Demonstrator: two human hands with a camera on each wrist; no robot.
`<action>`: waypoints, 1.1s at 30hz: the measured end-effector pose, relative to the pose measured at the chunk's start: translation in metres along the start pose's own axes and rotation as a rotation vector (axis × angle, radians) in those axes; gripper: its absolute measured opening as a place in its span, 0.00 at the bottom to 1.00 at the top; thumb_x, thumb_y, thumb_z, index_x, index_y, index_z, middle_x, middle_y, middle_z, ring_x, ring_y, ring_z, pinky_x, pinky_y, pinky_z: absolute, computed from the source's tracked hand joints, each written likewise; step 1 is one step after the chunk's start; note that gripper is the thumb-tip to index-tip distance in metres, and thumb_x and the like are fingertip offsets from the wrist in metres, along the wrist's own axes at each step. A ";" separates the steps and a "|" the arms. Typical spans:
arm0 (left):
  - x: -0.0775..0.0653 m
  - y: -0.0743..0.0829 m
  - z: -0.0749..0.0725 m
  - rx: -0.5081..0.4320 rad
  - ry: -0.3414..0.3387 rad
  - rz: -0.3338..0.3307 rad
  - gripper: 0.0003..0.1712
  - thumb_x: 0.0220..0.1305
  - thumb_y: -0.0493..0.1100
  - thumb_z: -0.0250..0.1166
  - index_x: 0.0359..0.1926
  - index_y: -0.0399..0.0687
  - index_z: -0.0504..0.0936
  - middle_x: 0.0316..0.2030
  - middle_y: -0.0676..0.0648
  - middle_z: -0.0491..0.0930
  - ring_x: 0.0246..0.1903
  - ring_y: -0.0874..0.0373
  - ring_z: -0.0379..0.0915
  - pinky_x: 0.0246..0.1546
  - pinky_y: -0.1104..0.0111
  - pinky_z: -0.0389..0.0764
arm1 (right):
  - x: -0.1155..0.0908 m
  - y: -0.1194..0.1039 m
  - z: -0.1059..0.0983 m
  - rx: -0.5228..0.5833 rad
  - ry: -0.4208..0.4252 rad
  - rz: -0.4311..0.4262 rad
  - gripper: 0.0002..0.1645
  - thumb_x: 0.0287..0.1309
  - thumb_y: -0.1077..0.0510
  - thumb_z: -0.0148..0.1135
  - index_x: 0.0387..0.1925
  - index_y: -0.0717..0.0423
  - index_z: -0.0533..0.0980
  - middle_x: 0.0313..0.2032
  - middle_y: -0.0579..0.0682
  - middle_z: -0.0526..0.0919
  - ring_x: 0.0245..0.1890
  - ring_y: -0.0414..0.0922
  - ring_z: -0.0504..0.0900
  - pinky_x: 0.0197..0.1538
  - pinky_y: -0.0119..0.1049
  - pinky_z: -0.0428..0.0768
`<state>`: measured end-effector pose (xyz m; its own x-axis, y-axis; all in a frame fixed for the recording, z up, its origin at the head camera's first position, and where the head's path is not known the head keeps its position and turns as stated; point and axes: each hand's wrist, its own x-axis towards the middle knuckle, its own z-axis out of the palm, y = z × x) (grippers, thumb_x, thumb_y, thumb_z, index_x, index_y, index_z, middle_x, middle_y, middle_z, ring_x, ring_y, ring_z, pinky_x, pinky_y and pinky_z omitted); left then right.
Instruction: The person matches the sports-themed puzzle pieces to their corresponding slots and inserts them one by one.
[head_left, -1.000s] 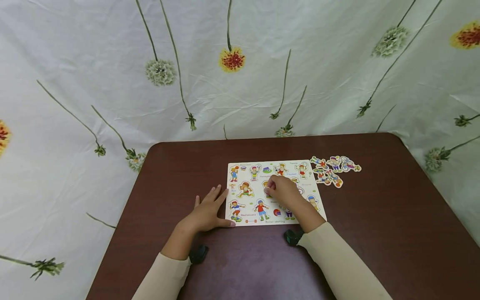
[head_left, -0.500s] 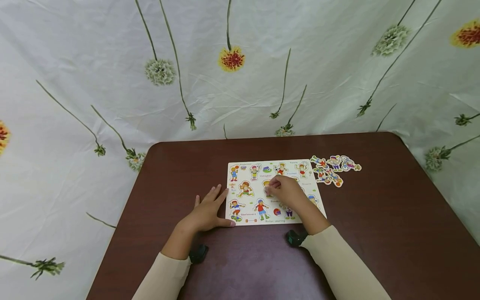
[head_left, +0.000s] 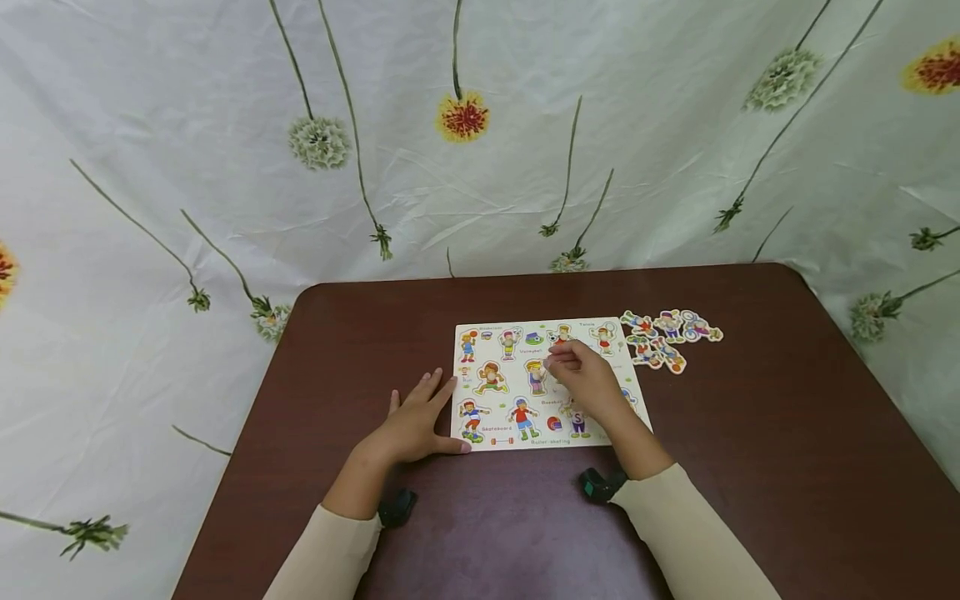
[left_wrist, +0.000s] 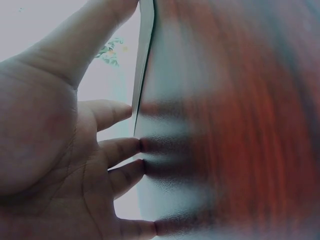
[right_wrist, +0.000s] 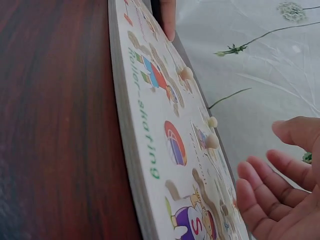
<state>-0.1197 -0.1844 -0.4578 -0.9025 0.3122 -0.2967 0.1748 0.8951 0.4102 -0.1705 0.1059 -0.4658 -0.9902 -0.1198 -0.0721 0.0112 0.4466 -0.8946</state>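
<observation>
A white peg puzzle board (head_left: 501, 398) with sports figures lies on the brown table (head_left: 750, 433). My left hand (head_left: 416, 417) rests flat on the table, fingers straight, thumb along the board's near left corner; the left wrist view shows this hand (left_wrist: 60, 150) beside the board edge (left_wrist: 145, 55). My right hand (head_left: 566, 362) hovers over the board's upper middle with relaxed fingers and holds nothing. The right wrist view shows these fingers (right_wrist: 270, 180) spread above the board (right_wrist: 150, 150) and its pegs (right_wrist: 186, 73). A baseball figure (head_left: 536, 376) sits in its slot just left of that hand.
Several loose figure pieces (head_left: 667, 337) lie in a cluster on the table right of the board. A white cloth with flower prints (head_left: 465, 117) hangs behind the table's far edge. Black wrist straps (head_left: 600, 483) sit on both forearms.
My right hand has lifted off the baseball figure and drifted up and to the right, uncovering that piece in its slot. The left hand has stayed still.
</observation>
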 end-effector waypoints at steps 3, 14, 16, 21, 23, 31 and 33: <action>0.000 0.000 0.000 -0.003 0.000 -0.001 0.62 0.48 0.67 0.71 0.77 0.54 0.49 0.78 0.44 0.40 0.77 0.45 0.36 0.68 0.32 0.37 | 0.000 0.001 -0.004 0.034 0.031 -0.020 0.21 0.65 0.49 0.60 0.55 0.55 0.74 0.49 0.52 0.82 0.50 0.48 0.81 0.57 0.44 0.78; 0.000 -0.002 0.000 0.011 0.011 -0.002 0.62 0.47 0.67 0.72 0.77 0.54 0.49 0.78 0.43 0.41 0.77 0.45 0.36 0.68 0.32 0.38 | 0.002 0.003 -0.029 0.101 0.104 -0.040 0.24 0.65 0.50 0.60 0.56 0.60 0.74 0.49 0.56 0.81 0.49 0.48 0.81 0.49 0.31 0.79; 0.001 -0.002 0.000 0.009 0.006 -0.006 0.63 0.47 0.67 0.72 0.77 0.55 0.49 0.78 0.44 0.40 0.77 0.45 0.35 0.69 0.33 0.37 | 0.002 0.004 -0.034 0.105 0.116 -0.029 0.25 0.65 0.48 0.60 0.57 0.59 0.73 0.49 0.56 0.81 0.49 0.48 0.80 0.47 0.28 0.78; 0.000 -0.002 0.000 0.003 -0.003 -0.006 0.63 0.47 0.68 0.71 0.77 0.55 0.49 0.78 0.45 0.40 0.78 0.46 0.34 0.69 0.33 0.35 | 0.001 0.006 -0.046 0.089 0.153 -0.007 0.25 0.65 0.46 0.60 0.56 0.58 0.74 0.50 0.56 0.80 0.50 0.48 0.79 0.52 0.34 0.76; 0.000 -0.002 0.001 0.002 -0.006 -0.007 0.63 0.47 0.68 0.71 0.77 0.55 0.48 0.78 0.45 0.40 0.78 0.46 0.34 0.69 0.33 0.35 | 0.002 0.010 -0.052 0.059 0.170 -0.017 0.25 0.65 0.44 0.59 0.56 0.57 0.74 0.50 0.55 0.80 0.49 0.46 0.78 0.53 0.34 0.75; 0.002 -0.003 0.002 0.009 -0.010 -0.003 0.63 0.47 0.69 0.71 0.77 0.56 0.48 0.78 0.45 0.40 0.78 0.47 0.33 0.69 0.33 0.35 | 0.002 0.023 -0.075 -0.006 0.256 -0.019 0.23 0.67 0.47 0.57 0.55 0.57 0.75 0.48 0.55 0.81 0.42 0.35 0.76 0.41 0.20 0.74; 0.002 -0.003 0.002 0.012 -0.009 -0.006 0.63 0.47 0.69 0.71 0.77 0.56 0.48 0.78 0.45 0.40 0.78 0.47 0.33 0.69 0.34 0.35 | 0.002 0.024 -0.080 -0.014 0.282 -0.009 0.23 0.67 0.47 0.56 0.55 0.58 0.75 0.48 0.55 0.80 0.41 0.33 0.74 0.40 0.20 0.73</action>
<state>-0.1212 -0.1853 -0.4616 -0.9000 0.3098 -0.3067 0.1742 0.9005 0.3984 -0.1837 0.1874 -0.4524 -0.9899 0.1273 0.0632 0.0023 0.4590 -0.8884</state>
